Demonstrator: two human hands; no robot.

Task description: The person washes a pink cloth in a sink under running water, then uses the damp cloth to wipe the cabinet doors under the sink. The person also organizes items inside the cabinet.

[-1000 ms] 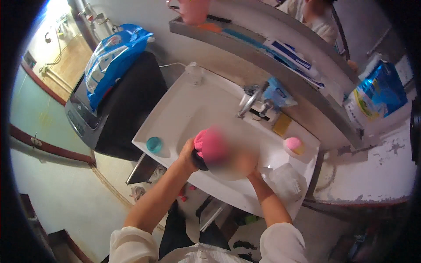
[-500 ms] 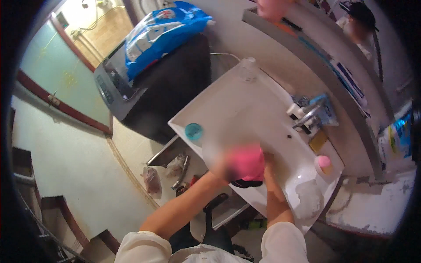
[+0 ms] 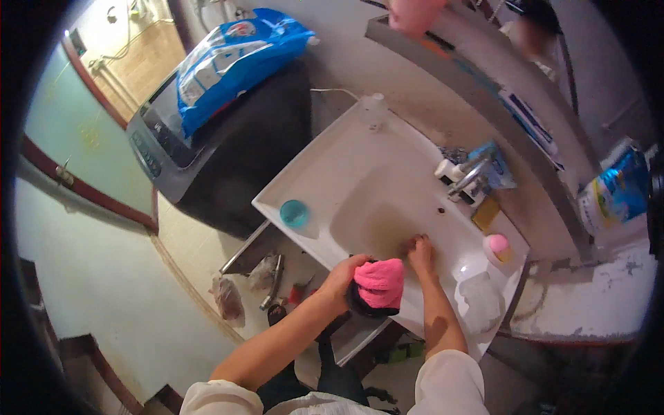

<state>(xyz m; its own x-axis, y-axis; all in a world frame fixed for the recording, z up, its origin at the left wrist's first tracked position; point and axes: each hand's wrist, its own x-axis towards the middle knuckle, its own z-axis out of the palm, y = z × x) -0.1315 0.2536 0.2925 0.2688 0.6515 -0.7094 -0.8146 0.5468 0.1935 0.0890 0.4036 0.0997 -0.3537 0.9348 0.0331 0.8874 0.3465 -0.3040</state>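
Note:
My left hand (image 3: 343, 278) is closed on a pink-and-black cloth item (image 3: 379, 283), soft and folded, with pink on top and black along its edge. It is held above the near rim of the white sink (image 3: 315, 169). My right hand (image 3: 420, 254) reaches into the basin beyond it, apart from the cloth item. Its fingers are stretched toward the brownish water (image 3: 382, 232) and look open, though the tips are hard to make out. Nothing shows in that hand.
A teal cup (image 3: 294, 214) stands on the sink's left rim. The faucet (image 3: 470, 176), a yellow sponge (image 3: 485, 214) and a pink-topped round item (image 3: 496, 247) line the right side. A dark washing machine (image 3: 242, 152) bears a blue-and-white bag (image 3: 242, 66). A grey shelf (image 3: 484, 104) overhangs the sink.
My left hand has drawn the pink-and-black cloth item slightly toward me. My right hand, before hidden behind it, now shows apart in the basin. The whole view has shifted a little.

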